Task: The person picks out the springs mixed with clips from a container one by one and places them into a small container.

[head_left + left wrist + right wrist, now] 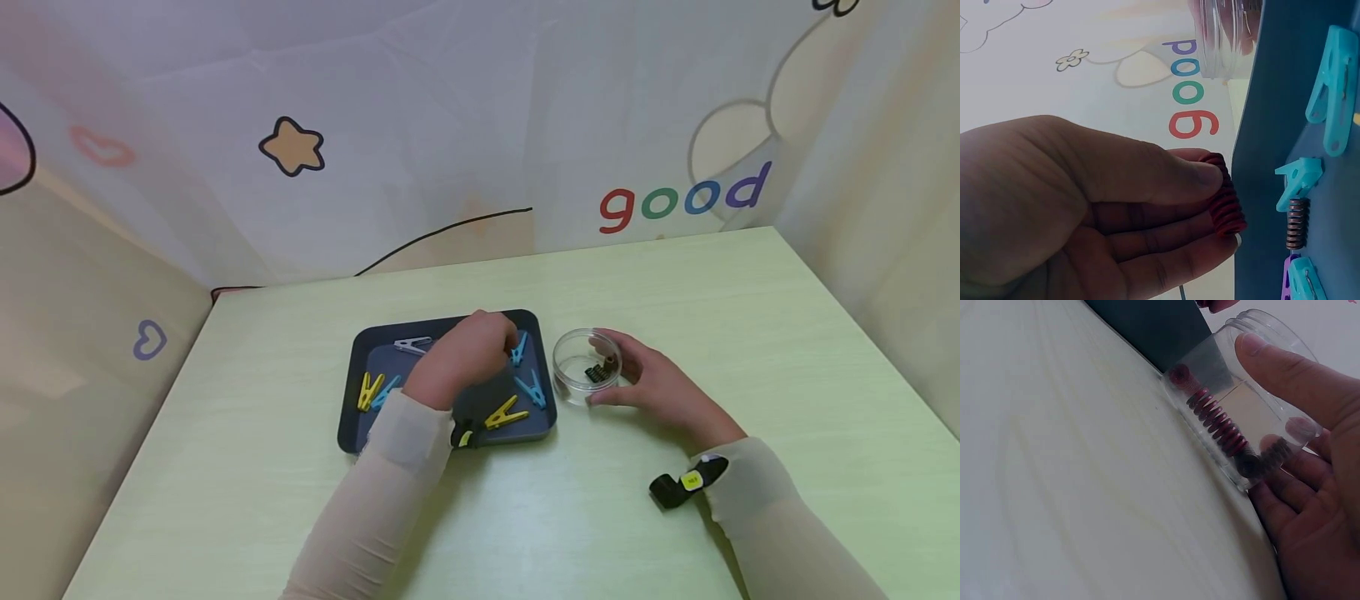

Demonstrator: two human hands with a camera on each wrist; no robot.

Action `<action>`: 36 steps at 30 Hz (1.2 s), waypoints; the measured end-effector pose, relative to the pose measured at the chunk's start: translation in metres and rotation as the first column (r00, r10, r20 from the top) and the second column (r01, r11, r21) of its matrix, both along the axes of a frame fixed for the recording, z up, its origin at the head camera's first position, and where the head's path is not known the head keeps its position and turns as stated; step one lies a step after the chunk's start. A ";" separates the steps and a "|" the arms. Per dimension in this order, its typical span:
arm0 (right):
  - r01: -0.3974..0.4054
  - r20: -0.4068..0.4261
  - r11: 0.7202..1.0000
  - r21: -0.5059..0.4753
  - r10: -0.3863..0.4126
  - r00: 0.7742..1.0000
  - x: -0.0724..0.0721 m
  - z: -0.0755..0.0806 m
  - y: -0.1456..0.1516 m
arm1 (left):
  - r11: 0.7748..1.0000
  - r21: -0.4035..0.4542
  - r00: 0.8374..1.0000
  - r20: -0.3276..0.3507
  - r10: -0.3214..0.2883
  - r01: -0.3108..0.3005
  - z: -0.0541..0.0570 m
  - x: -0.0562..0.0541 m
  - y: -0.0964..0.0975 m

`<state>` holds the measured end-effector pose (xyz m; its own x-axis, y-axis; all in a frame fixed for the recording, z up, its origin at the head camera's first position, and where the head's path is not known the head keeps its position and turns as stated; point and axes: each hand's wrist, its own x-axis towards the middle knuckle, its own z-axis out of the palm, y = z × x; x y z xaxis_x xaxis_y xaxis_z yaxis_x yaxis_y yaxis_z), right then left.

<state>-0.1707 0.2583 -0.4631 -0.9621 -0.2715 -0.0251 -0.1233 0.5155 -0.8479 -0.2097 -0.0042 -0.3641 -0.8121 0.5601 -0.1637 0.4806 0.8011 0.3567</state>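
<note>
Over the dark tray [349,392], my left hand [468,354] pinches a red coil spring [1227,203] between thumb and fingers. The head view hides that spring behind the hand. My right hand [663,387] grips a clear round jar [567,393] standing on the table just right of the tray, thumb on the near side and fingers around the far side. Through its wall in the right wrist view, a red spring [1217,422] and a dark spring [1274,456] lie at the bottom. Another coil spring [1296,225] lies in the tray.
Several clothespins lie in the tray, among them a yellow one [506,413], a blue one [532,389] and a white one [412,344]. A purple piece [1286,278] shows beside a blue clothespin. Behind the pale table [675,292] hangs a printed curtain [450,125].
</note>
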 end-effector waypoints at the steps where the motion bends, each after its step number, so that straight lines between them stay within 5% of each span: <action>1: -0.002 -0.001 1.000 -0.001 0.002 1.000 0.000 0.000 0.000 | 1.000 -0.001 1.000 -0.005 -0.002 0.002 0.000 0.000 0.000; 36: 0.012 0.012 1.000 0.001 -0.012 1.000 0.000 -0.001 0.000 | 0.998 0.018 0.998 -0.039 -0.058 0.059 0.005 0.011 0.007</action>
